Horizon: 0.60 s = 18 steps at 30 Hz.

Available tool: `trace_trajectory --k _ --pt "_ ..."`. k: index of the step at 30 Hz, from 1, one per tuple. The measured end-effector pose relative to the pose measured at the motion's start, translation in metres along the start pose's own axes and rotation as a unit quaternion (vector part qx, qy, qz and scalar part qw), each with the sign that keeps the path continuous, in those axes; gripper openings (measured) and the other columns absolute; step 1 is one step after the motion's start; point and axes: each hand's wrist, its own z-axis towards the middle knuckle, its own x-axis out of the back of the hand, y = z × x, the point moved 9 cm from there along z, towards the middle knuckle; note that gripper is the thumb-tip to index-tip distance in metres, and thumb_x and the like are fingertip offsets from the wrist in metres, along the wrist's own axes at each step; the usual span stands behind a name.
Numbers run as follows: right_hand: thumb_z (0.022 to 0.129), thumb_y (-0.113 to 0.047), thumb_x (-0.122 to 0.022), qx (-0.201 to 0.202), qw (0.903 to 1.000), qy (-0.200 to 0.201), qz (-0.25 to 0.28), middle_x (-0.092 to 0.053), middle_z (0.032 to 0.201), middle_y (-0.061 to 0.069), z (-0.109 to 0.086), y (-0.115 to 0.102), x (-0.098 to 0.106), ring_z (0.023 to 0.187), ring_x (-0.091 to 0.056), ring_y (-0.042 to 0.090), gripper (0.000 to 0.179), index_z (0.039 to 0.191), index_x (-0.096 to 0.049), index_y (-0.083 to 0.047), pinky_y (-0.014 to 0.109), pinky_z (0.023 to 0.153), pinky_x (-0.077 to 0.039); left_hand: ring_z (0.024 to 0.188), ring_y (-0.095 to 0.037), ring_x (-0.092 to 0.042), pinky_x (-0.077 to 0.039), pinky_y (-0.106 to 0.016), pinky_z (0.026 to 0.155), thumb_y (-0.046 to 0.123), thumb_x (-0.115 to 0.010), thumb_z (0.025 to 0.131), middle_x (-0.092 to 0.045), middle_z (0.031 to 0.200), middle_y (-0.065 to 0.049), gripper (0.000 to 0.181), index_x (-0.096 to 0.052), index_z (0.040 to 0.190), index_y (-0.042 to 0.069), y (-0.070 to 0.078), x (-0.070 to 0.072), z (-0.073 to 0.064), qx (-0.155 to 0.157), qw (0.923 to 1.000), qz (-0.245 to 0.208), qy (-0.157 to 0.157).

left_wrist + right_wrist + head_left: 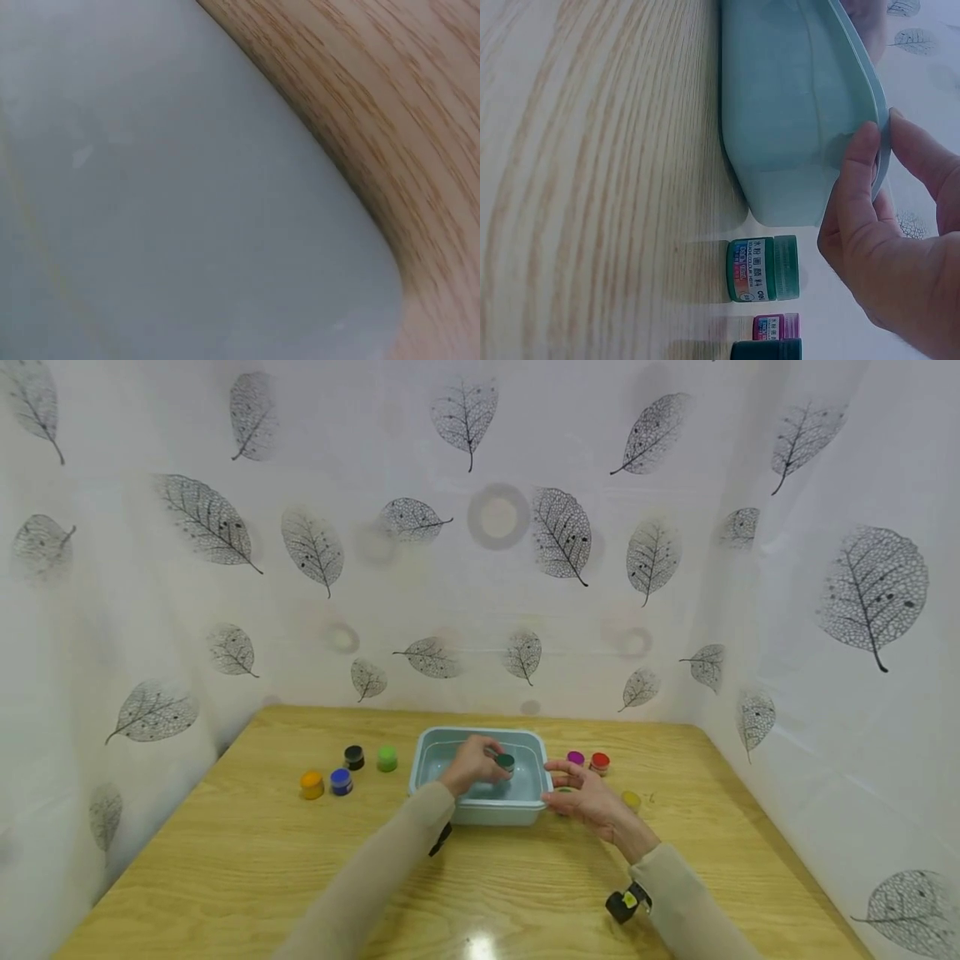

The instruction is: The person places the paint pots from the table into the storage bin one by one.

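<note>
My left hand (pixel 474 763) reaches inside a pale blue-green plastic basin (pixel 498 817) and pinches a dark green-lidded paint jar (pixel 505 763) between thumb and fingers. The basin's outer wall (pixel 225 195) fills most of the left wrist view, where neither the hand nor the jar shows. At the basin's right end, my right hand (pixel 592 797) pinches the rim, thumb and fingers on its two sides in the right wrist view. Just beyond that end stands a green paint jar (pixel 761 268), partly hidden behind the right hand in the head view.
Left of the basin stand orange (pixel 312 786), blue (pixel 341 782), black (pixel 354 757) and light green (pixel 387 758) jars. To its right are magenta (pixel 575 758), red (pixel 599 764) and yellow (pixel 631 800) ones. A leaf-print curtain (pixel 480 602) surrounds the wooden table (pixel 225 860).
</note>
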Motion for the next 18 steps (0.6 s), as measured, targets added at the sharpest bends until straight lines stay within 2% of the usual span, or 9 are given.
trace_trajectory --k 6,11,18 --pt "0.088 -0.004 -0.071 -0.004 1.0000 0.003 -0.004 -0.047 0.123 0.019 0.0007 -0.0007 0.0008 0.092 -0.060 0.016 0.068 0.145 -0.035 0.003 0.029 0.083 -0.058 0.069 -0.020 -0.066 -0.061 -0.028 0.064 -0.013 -0.080 0.068 -0.068 0.091 -0.018 0.040 -0.065 0.105 -0.006 -0.0005 -0.0036 0.0049 0.005 0.9999 -0.004 0.010" --pt "0.087 -0.003 -0.072 0.004 0.9999 0.005 -0.010 -0.045 0.124 0.021 0.0001 -0.0035 0.0016 0.094 -0.058 0.016 0.068 0.144 -0.035 0.005 0.027 0.082 -0.058 0.069 -0.021 -0.066 -0.060 -0.027 0.063 -0.012 -0.082 0.067 -0.068 0.089 -0.017 0.040 -0.066 0.104 -0.005 0.0001 -0.0057 0.0061 0.001 0.9995 0.025 0.020" --pt "0.087 -0.004 -0.072 -0.001 0.9998 0.010 -0.014 -0.045 0.126 0.023 -0.0002 -0.0044 0.0019 0.093 -0.059 0.016 0.069 0.145 -0.036 0.005 0.026 0.080 -0.058 0.073 -0.020 -0.062 -0.058 -0.026 0.062 -0.007 -0.087 0.063 -0.067 0.088 -0.012 0.041 -0.069 0.099 -0.001 -0.0014 -0.0038 0.0080 0.005 0.9952 0.092 0.032"
